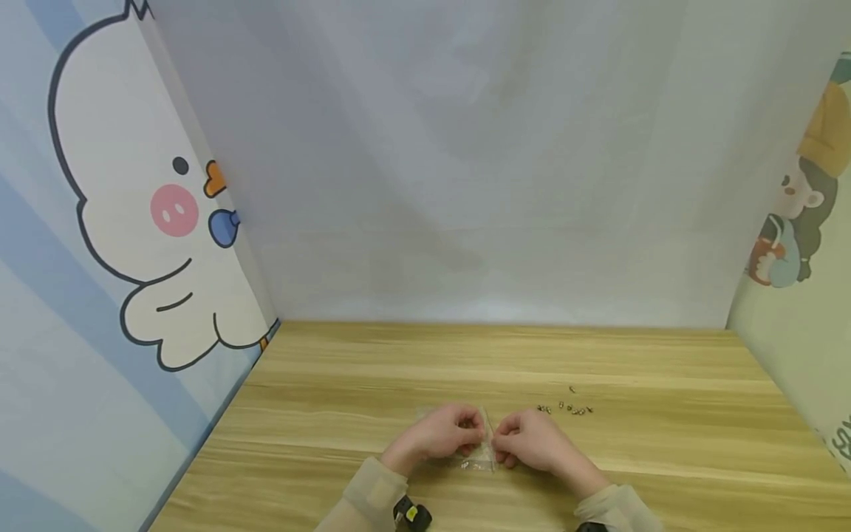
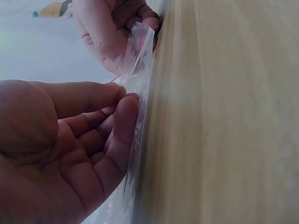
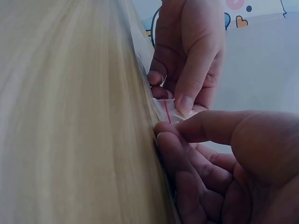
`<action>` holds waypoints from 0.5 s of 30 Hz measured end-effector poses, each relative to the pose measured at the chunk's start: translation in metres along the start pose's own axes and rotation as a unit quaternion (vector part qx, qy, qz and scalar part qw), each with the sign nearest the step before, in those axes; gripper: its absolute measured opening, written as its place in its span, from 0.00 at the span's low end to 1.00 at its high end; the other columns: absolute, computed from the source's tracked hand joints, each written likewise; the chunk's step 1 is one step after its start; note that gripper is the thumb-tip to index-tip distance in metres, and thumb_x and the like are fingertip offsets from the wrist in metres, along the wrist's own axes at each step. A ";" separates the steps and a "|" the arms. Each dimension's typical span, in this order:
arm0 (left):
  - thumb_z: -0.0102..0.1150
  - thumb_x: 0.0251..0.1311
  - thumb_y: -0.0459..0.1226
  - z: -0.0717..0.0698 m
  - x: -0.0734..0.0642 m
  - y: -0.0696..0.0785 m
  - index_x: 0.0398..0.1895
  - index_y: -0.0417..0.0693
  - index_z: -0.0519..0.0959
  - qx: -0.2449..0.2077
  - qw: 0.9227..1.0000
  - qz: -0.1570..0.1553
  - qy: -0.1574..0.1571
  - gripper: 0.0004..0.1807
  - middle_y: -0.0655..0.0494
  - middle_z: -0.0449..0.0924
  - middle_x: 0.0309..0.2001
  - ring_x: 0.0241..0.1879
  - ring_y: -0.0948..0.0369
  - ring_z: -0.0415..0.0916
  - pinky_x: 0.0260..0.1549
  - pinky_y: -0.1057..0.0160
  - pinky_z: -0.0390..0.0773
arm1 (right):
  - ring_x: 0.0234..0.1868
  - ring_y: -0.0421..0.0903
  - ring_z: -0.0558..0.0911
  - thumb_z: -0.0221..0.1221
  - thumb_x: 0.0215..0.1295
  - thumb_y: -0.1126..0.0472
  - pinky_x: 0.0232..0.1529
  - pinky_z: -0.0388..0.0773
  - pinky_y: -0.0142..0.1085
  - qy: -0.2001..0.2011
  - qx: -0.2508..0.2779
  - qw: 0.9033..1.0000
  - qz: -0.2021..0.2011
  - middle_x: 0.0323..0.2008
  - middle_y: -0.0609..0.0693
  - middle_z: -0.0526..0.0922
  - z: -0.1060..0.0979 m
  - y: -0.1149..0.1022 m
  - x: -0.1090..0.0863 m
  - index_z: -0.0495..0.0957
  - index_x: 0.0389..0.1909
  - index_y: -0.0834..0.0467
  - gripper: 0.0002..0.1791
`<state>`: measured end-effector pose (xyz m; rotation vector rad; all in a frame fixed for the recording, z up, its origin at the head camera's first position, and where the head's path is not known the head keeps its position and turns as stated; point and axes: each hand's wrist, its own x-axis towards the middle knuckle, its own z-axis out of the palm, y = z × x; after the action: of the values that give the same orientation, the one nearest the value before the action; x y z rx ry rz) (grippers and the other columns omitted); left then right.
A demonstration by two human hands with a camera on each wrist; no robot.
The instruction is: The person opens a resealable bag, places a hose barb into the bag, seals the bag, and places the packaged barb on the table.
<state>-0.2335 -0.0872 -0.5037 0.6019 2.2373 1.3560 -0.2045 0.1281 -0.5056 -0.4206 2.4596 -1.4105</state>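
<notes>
Between my two hands is a clear plastic zip bag [image 1: 480,459], low over the wooden table, with a red line along its mouth in both wrist views. My left hand [image 1: 447,431] pinches the bag [image 2: 140,51] near that mouth between thumb and fingertips. On the other side, my right hand [image 1: 532,442] pinches the mouth's edge with thumb and forefinger, close by the red strip [image 3: 167,111]. Several small metal pieces [image 1: 577,411] lie on the table just beyond my right hand, too small to make out in detail.
The wood-grain table [image 1: 399,362] runs back to a pale wall [image 1: 465,185]. A cartoon-printed panel [image 1: 120,244] stands along the left side, another printed panel [image 1: 791,310] along the right. A dark strap device [image 1: 412,513] sits at my left wrist.
</notes>
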 end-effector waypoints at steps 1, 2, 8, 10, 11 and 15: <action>0.61 0.74 0.30 0.000 0.000 0.000 0.34 0.41 0.80 0.000 1.000 -0.001 0.001 0.07 0.56 0.77 0.30 0.29 0.61 0.76 0.30 0.66 0.80 | 0.24 0.44 0.85 0.66 0.66 0.65 0.27 0.83 0.36 0.001 -0.001 1.000 0.003 0.24 0.47 0.87 0.000 0.000 0.000 0.87 0.30 0.60 0.05; 0.61 0.74 0.30 0.000 0.000 0.000 0.34 0.41 0.80 0.001 1.000 -0.004 0.001 0.07 0.56 0.77 0.30 0.29 0.61 0.76 0.30 0.66 0.80 | 0.24 0.44 0.85 0.66 0.66 0.65 0.27 0.83 0.36 0.003 -0.001 1.000 0.006 0.24 0.47 0.87 0.000 0.000 0.000 0.87 0.30 0.60 0.05; 0.59 0.75 0.32 0.000 -0.001 0.003 0.36 0.42 0.79 0.001 1.000 -0.016 0.002 0.07 0.54 0.79 0.31 0.29 0.60 0.77 0.30 0.65 0.80 | 0.22 0.43 0.83 0.69 0.63 0.63 0.24 0.79 0.34 0.024 -0.013 1.000 0.006 0.23 0.47 0.84 0.001 0.000 0.001 0.83 0.33 0.59 0.04; 0.58 0.76 0.32 0.000 -0.001 0.004 0.36 0.42 0.79 0.001 1.000 -0.018 -0.002 0.07 0.54 0.80 0.31 0.30 0.60 0.77 0.31 0.65 0.80 | 0.22 0.43 0.81 0.71 0.61 0.63 0.23 0.76 0.33 0.036 -0.021 0.999 0.001 0.23 0.47 0.82 0.002 0.000 0.002 0.80 0.33 0.57 0.07; 0.58 0.76 0.33 -0.001 -0.001 0.004 0.36 0.42 0.79 0.000 1.000 -0.018 -0.003 0.07 0.54 0.80 0.32 0.30 0.60 0.77 0.31 0.65 0.80 | 0.23 0.43 0.80 0.71 0.61 0.63 0.24 0.76 0.33 0.042 -0.026 0.999 -0.004 0.23 0.46 0.82 0.002 0.001 0.002 0.80 0.34 0.57 0.08; 0.57 0.78 0.34 -0.002 -0.001 0.004 0.38 0.41 0.79 -0.014 1.000 -0.021 -0.011 0.07 0.53 0.81 0.33 0.32 0.59 0.78 0.33 0.63 0.82 | 0.29 0.43 0.80 0.73 0.60 0.65 0.30 0.78 0.35 0.053 -0.044 0.997 -0.019 0.26 0.44 0.83 0.003 0.003 0.004 0.83 0.32 0.55 0.07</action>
<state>-0.2329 -0.0877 -0.4992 0.5545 2.1980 1.3500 -0.2076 0.1255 -0.5099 -0.4254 2.6187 -1.3764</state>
